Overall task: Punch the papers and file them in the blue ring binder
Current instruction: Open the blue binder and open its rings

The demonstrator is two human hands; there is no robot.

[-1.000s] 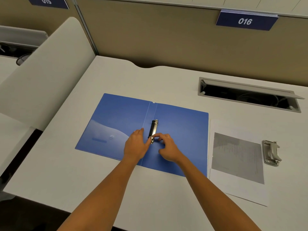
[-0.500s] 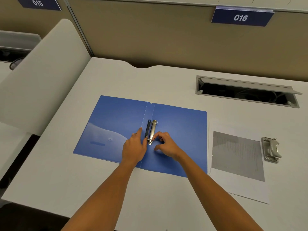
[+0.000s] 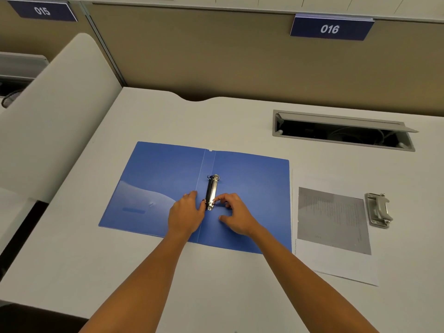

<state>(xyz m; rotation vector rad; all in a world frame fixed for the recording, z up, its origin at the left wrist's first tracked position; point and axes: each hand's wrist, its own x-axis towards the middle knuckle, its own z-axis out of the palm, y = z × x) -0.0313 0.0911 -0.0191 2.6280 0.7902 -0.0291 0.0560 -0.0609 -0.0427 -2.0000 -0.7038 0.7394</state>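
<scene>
I see the white tabletop (image 3: 240, 121) running wide, with bare room at 12 o'clock of the blue ring binder (image 3: 252, 188), which lies open flat at the middle. A side partition (image 3: 55, 116) closes off 9 o'clock, and an open cable hatch (image 3: 343, 131) sits at 2 o'clock. The papers (image 3: 334, 222) lie just beside the binder's right edge at 3 o'clock, with the hole punch (image 3: 378, 210) just beyond them. My left hand (image 3: 186, 216) rests flat on the spine, fingers straight, thumb against the ring mechanism (image 3: 211, 192). My right hand (image 3: 236, 216) has its fingers curled, pinching the mechanism's near end.
</scene>
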